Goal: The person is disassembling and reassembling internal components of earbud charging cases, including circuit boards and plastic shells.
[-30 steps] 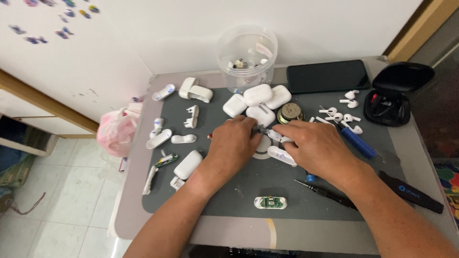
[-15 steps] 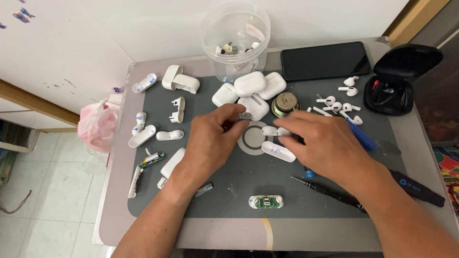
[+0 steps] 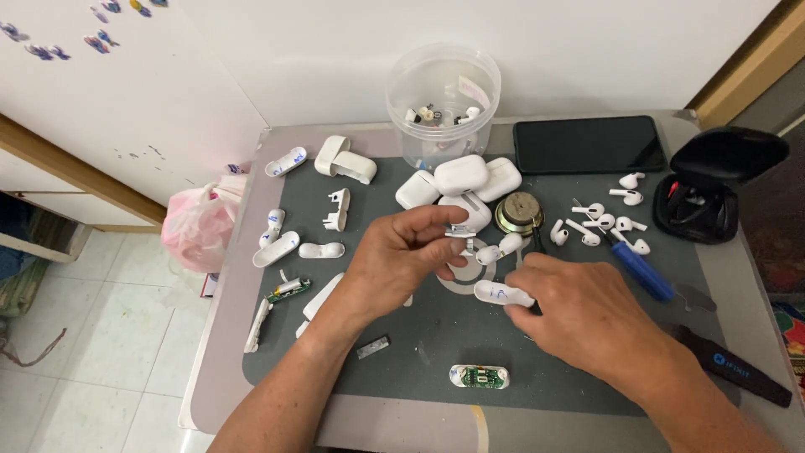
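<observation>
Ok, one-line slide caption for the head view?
Left hand lifts a small white part over the grey mat; right hand grips a white shell piece.

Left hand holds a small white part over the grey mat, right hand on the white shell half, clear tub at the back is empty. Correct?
Not quite. The head view shows the clear tub is not empty: a few small white and dark parts lie in it. The rest stands: the left hand pinches a small white part over the grey mat, and the right hand is on the white shell half.
</observation>
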